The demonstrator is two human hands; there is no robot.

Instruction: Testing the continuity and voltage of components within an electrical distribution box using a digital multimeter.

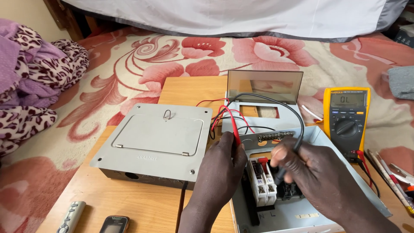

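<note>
My left hand [220,170] grips a red test probe [236,134] over an open grey breaker box [317,138]. My right hand [317,170] grips a black test probe [281,173], its tip down among the white circuit breakers [261,181] inside the box. Red and black leads loop up from both probes and run to a yellow multimeter [347,118] lying to the right of the box. A tinted hinged cover [264,86] stands up behind the box.
A closed grey metal panel box [155,142] sits on the wooden board [129,203] to the left. A remote control [71,217] and a phone [114,224] lie at the front left. Pens and screwdrivers [394,179] lie at far right. Floral bedding and a purple blanket [30,82] surround the board.
</note>
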